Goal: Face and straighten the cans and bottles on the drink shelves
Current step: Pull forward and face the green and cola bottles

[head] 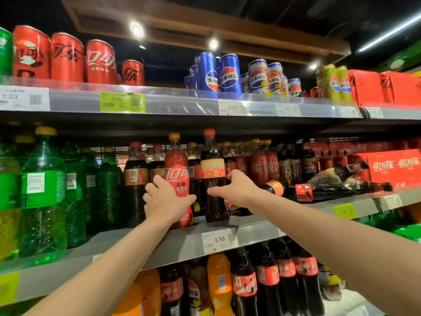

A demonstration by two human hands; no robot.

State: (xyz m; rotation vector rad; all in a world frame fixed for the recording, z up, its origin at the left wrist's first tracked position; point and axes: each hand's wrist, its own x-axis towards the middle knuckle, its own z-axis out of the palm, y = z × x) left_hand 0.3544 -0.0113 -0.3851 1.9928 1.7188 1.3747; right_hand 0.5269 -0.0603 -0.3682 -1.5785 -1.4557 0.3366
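On the middle shelf point(182, 244) my left hand point(167, 202) grips a red-wrapped cola bottle point(177, 169) with a yellow cap, standing upright at the shelf front. My right hand point(234, 189) grips a dark cola bottle point(213, 169) with a red cap and an orange label, upright just to the right of the first. Behind them stand more cola bottles point(264, 165). To the right several bottles point(328, 188) lie on their sides.
Green soda bottles point(43, 192) fill the shelf's left part. The top shelf holds red cans point(68, 58), blue cans point(230, 74) and red cartons point(385, 87). A red carton point(394, 169) sits at the right. Cola and orange bottles point(218, 283) stand below.
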